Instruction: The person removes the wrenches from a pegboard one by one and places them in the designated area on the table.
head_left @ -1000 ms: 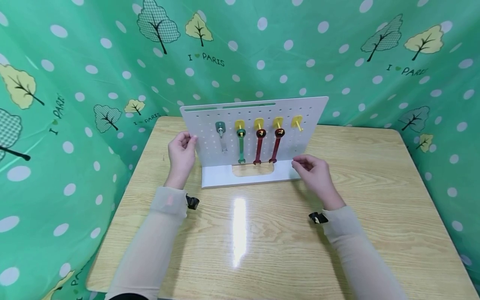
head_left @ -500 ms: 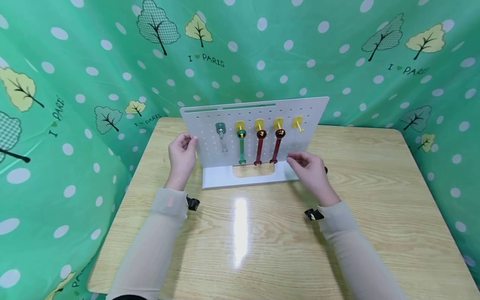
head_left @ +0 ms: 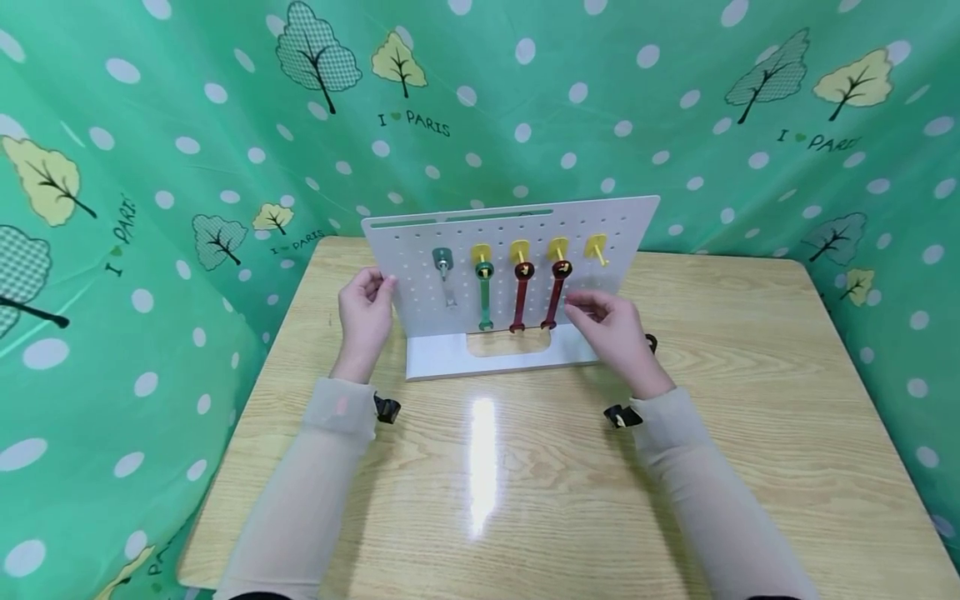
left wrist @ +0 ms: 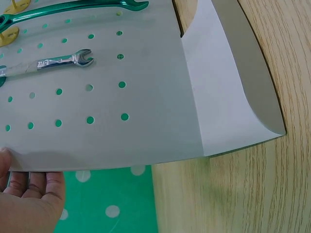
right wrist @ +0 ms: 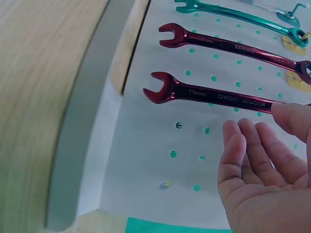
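Observation:
A white pegboard [head_left: 420, 308] stands upright on the table. My left hand [head_left: 364, 321] pinches its left edge, thumb on the front and fingers behind. From its hooks hang a silver wrench [left wrist: 63, 61], a green wrench [head_left: 485, 302] and two red ones. Just right of the rightmost red wrench [right wrist: 209, 95] is my right hand [head_left: 609, 333], fingers bent loosely with a gap to the thumb. In the right wrist view the thumb overlaps the wrench's shank; whether it touches cannot be told.
A yellow hook [head_left: 597, 248] at the right of the board bears nothing. Behind my right hand a dark ring-shaped end [head_left: 651, 342] of something shows on the wooden table [head_left: 750, 375]. A green dotted curtain [head_left: 517, 100] hangs behind.
My right hand has moved left and slightly up, from the board's lower right corner to beside the rightmost red wrench. The dark ring has come into view. My left hand stays put.

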Demonstrator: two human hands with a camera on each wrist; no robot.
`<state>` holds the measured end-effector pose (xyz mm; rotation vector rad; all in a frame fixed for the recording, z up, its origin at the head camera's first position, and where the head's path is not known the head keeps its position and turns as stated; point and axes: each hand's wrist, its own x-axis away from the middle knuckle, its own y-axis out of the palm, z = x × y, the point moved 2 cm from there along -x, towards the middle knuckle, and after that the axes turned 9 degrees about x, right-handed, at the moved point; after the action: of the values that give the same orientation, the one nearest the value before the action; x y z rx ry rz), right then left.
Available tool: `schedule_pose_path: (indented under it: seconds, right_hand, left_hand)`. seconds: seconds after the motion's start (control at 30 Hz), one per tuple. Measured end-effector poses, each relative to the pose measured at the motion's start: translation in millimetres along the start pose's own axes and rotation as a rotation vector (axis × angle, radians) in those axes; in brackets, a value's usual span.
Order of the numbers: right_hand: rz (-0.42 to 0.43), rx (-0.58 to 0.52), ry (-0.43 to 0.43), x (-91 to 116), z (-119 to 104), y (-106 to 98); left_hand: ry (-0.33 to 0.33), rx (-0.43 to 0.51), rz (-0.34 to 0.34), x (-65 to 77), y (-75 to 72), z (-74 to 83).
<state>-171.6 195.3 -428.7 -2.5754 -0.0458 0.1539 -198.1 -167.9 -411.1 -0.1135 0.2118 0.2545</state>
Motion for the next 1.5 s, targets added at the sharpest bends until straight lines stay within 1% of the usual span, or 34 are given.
schedule_pose_path:
  seconds: [0.27, 0.5, 0.73, 0.87, 0.9, 1.07, 1.13, 1.27, 1.5]
  right_hand:
    - [0.008, 0.003, -0.012, -9, -9, 2]
    - [-0.028, -0.023, -0.015, -14, -11, 9]
    - [-0.048, -0.011, -0.035, -16, -15, 11]
    - [-0.043, -0.018, -0.046, -15, -14, 11]
    - [-0.045, -0.019, -0.043, -13, -19, 10]
    - [-0.045, -0.017, -0.026, -10, -17, 10]
    - [-0.042, -0.017, -0.017, -10, -12, 11]
    - [-0.043, -0.017, -0.008, -8, -12, 10]
    - [-0.048, -0.023, -0.017, -5, -13, 10]
  left_hand:
    - [0.026, 0.013, 0.012, -0.5, 0.3, -0.5]
    - [0.028, 0.013, 0.022, -0.5, -0.4, -1.2]
    - [0.023, 0.023, 0.029, -0.9, -0.8, -2.0]
    - [0.017, 0.035, 0.030, -1.5, -0.3, -2.2]
    - [0.012, 0.039, 0.032, -1.8, 0.0, -1.8]
    - [0.004, 0.053, 0.033, -2.3, 1.4, -1.0]
    - [0.005, 0.048, 0.032, -2.3, 1.5, -1.7]
    - [-0.003, 0.033, 0.027, -1.8, 1.5, -2.0]
    - [0.006, 0.009, 0.021, -0.6, 0.5, 0.7]
